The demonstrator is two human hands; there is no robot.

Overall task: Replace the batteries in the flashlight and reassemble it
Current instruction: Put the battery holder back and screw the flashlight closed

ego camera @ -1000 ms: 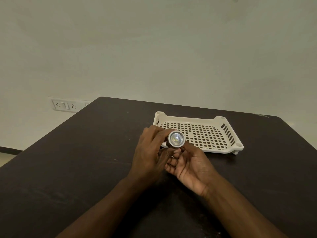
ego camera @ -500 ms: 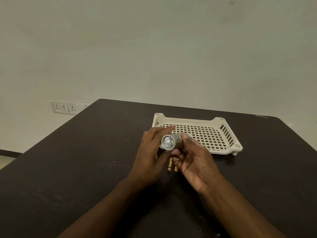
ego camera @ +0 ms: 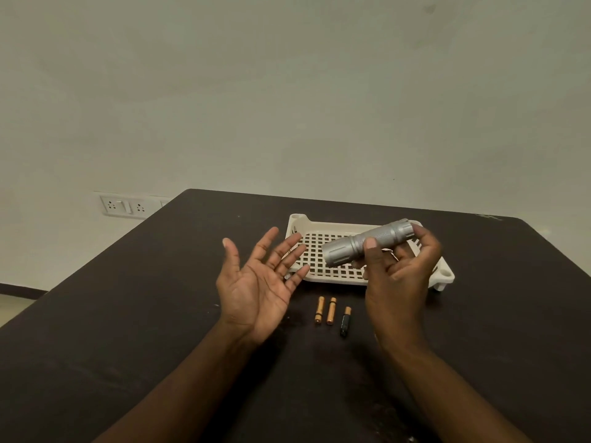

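Note:
My right hand (ego camera: pixel 399 276) grips a silver flashlight (ego camera: pixel 358 246) around its middle, above the white tray, with the head end pointing left and slightly down. A small key ring hangs near my fingers. My left hand (ego camera: pixel 259 282) is palm up with fingers spread, holding nothing, to the left of the flashlight. Three small batteries lie side by side on the dark table between my hands: two gold ones (ego camera: pixel 319 310) (ego camera: pixel 331 311) and a black one with a gold tip (ego camera: pixel 345 321).
A white perforated plastic tray (ego camera: pixel 323 273) sits on the dark table (ego camera: pixel 128 314) behind the batteries. A wall socket plate (ego camera: pixel 124 206) is on the wall beyond the table's left edge.
My left hand let go of the flashlight and spread palm up. My right hand swung the flashlight to the right and turned it sideways. The batteries on the table came into view.

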